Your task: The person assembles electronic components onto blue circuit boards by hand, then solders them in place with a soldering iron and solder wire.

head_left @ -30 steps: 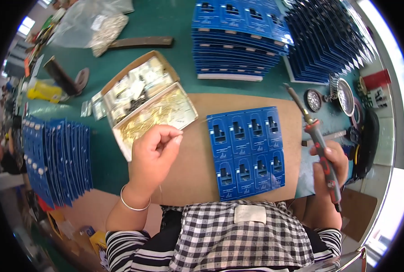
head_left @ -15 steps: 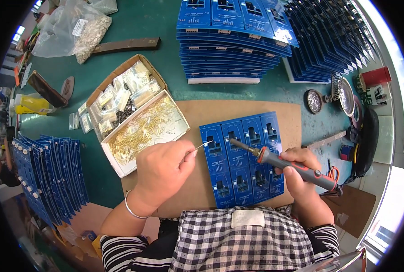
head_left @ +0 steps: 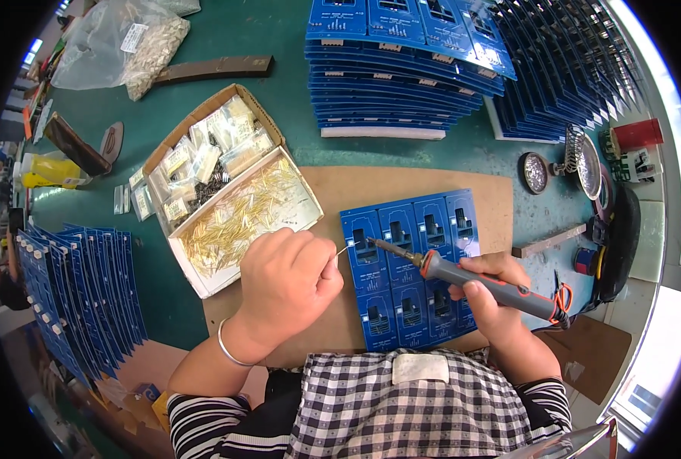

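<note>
My left hand (head_left: 288, 277) is closed, its thumb and fingers pinching a thin silvery wire (head_left: 345, 250) that points at the upper left of a blue circuit board panel (head_left: 390, 284). The panel lies on a brown board and has two rows of cut-out units. In my right hand (head_left: 499, 291) is a soldering iron (head_left: 470, 281) with a grey and red handle. Its dark tip reaches left over the upper-left unit, close to the wire's end; whether they touch I cannot tell. Left of the panel, a cardboard box (head_left: 310, 222) holds gold pins (head_left: 237, 218) and small bagged parts.
Stacks of blue circuit boards stand at the back (head_left: 390, 96), far right (head_left: 562, 69) and left (head_left: 88, 294). A coiled iron holder (head_left: 573, 145) and a small round tin (head_left: 534, 173) sit at the right. A plastic bag of pale parts (head_left: 157, 53) lies back left.
The soldering iron has moved left, bringing its tip over the upper-left unit. My left hand has shifted slightly, and the wire's end sits a little lower. The whole view has moved slightly.
</note>
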`<state>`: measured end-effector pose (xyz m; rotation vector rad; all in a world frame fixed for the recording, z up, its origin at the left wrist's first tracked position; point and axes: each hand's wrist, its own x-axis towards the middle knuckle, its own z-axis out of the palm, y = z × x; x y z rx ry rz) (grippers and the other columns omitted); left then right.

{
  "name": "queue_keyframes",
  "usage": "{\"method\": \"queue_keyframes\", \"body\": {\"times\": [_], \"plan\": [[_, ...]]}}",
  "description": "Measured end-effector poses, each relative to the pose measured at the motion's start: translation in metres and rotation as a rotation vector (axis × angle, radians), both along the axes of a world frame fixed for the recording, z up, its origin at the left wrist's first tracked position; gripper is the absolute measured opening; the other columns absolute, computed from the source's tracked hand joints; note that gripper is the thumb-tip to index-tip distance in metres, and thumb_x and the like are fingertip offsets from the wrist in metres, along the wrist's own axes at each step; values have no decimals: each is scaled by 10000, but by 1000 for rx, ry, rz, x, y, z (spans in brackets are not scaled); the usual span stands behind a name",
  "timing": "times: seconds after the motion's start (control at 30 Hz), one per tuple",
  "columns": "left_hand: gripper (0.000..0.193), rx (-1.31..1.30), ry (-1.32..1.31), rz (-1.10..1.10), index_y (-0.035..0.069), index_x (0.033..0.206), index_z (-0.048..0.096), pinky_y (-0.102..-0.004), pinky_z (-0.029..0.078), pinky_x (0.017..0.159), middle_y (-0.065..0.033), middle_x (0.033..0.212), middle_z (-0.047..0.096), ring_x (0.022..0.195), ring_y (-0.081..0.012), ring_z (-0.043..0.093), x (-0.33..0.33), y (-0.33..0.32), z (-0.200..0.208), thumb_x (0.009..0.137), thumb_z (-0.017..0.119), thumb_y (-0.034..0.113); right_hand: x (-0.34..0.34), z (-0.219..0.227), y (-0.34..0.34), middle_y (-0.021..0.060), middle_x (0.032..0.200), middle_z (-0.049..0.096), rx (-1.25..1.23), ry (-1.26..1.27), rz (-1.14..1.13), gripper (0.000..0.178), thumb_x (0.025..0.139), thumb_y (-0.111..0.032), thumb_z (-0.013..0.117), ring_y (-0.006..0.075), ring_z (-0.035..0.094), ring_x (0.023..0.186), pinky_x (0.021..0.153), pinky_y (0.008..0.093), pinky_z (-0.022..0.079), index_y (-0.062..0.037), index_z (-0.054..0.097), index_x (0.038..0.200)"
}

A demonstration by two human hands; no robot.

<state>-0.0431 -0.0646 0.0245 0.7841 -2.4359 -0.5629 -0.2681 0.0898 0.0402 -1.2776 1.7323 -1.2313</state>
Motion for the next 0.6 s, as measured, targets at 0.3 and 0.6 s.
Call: {"method": "queue_keyframes", "body": {"times": [0.3, 0.6], "plan": [[206, -21, -5, -12, 84, 731, 522, -380, 362, 528, -63, 625, 505, 575, -263, 495, -2, 0, -2, 603, 666, 10, 6, 1, 2, 141, 763, 653, 21, 22, 13, 320, 874, -241, 663, 167, 662, 616, 551, 266, 535, 55, 557, 931], [158, -52, -4, -17, 95, 689, 512, -359, 363, 515, -41, 612, 472, 564, -232, 487, -5, -2, -7, 625, 636, 20, 13, 9, -2, 153, 768, 651, 59, -108, -45, 307, 881, -229, 652, 170, 661, 616, 560, 272, 539, 57, 553, 929]]}}
